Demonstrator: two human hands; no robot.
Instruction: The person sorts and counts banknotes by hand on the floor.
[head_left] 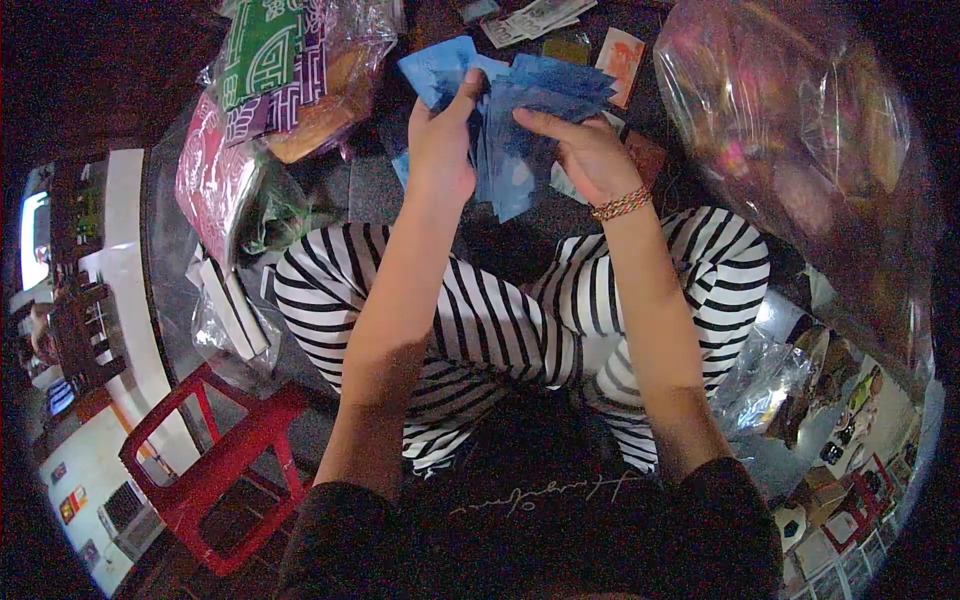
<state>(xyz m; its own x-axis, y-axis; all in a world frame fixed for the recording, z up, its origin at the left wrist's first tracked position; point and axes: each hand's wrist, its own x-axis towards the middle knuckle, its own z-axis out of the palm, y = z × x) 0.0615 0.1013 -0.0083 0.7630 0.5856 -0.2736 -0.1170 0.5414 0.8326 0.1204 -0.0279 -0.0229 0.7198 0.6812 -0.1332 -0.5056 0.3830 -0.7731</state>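
Two hands hold a fanned bunch of blue banknotes (505, 150) beyond the striped knees.
Right of the wrapped packages (215, 165), the left hand (445, 135) pinches some notes under its thumb; the braceleted right hand (590, 155) grips the rest, near a large plastic bag (780, 120).

1. Blue notes (510, 165): print was too blurred to read.
2. Left hand (445, 140), right hand (592, 155): several fingers were hidden behind the notes.
3. Large plastic bag (790, 120): contents were obscured by glare and folds.
4. Patterned package (270, 55): upper end was cut off.
5. Shirt lettering (550, 494): was illegible.
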